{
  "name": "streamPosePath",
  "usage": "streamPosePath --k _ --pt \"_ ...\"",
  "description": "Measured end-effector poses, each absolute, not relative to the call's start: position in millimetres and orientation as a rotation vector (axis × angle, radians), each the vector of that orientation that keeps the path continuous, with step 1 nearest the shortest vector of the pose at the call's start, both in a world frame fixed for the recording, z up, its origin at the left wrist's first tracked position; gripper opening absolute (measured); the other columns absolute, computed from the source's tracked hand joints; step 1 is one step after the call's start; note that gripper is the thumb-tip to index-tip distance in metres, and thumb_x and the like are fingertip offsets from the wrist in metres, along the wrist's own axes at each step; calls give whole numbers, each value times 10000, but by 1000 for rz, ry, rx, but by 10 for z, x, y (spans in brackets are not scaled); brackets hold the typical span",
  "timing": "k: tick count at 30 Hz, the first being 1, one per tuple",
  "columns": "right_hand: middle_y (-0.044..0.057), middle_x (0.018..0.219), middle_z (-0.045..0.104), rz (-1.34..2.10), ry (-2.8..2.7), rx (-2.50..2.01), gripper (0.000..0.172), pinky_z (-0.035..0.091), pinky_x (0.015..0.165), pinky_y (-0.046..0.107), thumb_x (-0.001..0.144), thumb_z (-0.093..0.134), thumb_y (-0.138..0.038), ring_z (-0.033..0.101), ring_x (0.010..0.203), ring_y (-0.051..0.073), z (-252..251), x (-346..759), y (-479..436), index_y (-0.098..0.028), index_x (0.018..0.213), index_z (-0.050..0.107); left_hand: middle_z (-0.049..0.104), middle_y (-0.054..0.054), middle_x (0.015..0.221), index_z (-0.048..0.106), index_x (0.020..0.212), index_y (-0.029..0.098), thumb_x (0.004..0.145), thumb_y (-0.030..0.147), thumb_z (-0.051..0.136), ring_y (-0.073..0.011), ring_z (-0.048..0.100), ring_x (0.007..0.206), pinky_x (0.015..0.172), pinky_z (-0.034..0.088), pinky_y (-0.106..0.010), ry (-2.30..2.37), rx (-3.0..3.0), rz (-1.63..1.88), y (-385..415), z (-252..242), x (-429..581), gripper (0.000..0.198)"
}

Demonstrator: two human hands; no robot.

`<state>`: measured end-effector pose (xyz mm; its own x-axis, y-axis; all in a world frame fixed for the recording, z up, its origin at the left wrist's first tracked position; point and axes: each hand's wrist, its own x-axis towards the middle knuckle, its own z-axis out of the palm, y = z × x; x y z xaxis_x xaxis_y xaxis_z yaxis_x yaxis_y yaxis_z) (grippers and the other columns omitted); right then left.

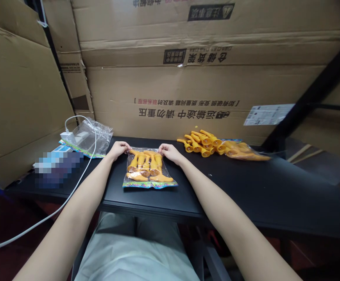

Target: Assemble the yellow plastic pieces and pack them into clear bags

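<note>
A clear plastic bag [149,168] with several orange, horn-shaped plastic pieces inside lies on the black table in front of me. Its edge nearest me has a colourful blue and green strip. My left hand [119,150] pinches the far left corner of the bag, fingers closed. At the far right corner, my right hand [170,152] holds the bag between thumb and fingers. Loose orange pieces [201,143] are piled at the back right, beside another filled bag [242,150].
Flat clear bags [92,136] lie at the back left, with a white charger [67,136] and its cable [83,177] running toward the lower left. A blurred-out item [59,168] sits nearby. Cardboard walls [187,86] stand behind and left of the black table [237,191].
</note>
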<state>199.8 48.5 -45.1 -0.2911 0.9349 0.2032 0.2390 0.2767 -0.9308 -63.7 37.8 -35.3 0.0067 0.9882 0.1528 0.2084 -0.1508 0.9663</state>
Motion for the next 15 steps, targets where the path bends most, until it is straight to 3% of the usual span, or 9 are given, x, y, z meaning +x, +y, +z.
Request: streamPosePath --k 9,15 --pt "-16 628 513 349 -2324 -1313 199 312 604 218 656 371 0 449 639 120 -295 2003 401 -191 612 412 587 13 558 590 491 156 576 -43 399 -103 561 570 653 440 -226 1594 2091 1077 364 -345 -611 289" --pt "74 887 636 155 -2443 -1477 179 349 668 235 771 392 -72 553 808 167 -195 1958 328 -178 732 531 608 -24 745 596 528 175 648 -8 451 -140 570 712 684 429 -245 1692 2444 1019 366 -365 -575 262"
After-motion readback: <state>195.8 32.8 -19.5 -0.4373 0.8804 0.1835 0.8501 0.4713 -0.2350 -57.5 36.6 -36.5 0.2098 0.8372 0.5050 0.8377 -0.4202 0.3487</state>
